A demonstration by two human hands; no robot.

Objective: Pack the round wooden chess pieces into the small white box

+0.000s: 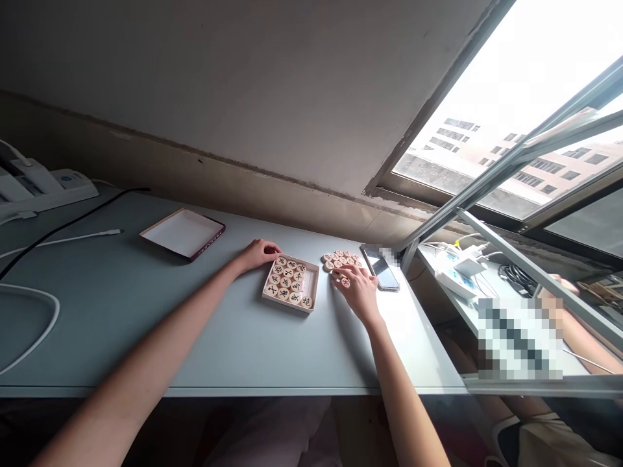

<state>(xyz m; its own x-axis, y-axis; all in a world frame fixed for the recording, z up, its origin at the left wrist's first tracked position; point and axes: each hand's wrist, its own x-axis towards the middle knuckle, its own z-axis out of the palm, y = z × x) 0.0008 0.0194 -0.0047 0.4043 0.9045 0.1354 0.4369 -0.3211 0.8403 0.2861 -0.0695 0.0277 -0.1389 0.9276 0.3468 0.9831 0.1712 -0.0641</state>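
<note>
A small wooden tray [311, 292] lies on the grey table [146, 311], filled with several round wooden chess pieces [288, 283] marked with black characters. My left hand [259, 253] rests at the tray's far left corner, fingers curled against its edge. To the right of the tray lies a loose cluster of round pieces [342, 259]. My right hand [359, 290] is on the near side of that cluster, its fingertips pinched on one piece [344, 282].
A shallow box lid [183, 232] lies at the back left. A phone [382, 269] lies beside the loose pieces. White and black cables [58, 237] and a power strip [43, 188] sit far left. Another person's arm [579, 337] shows at the right.
</note>
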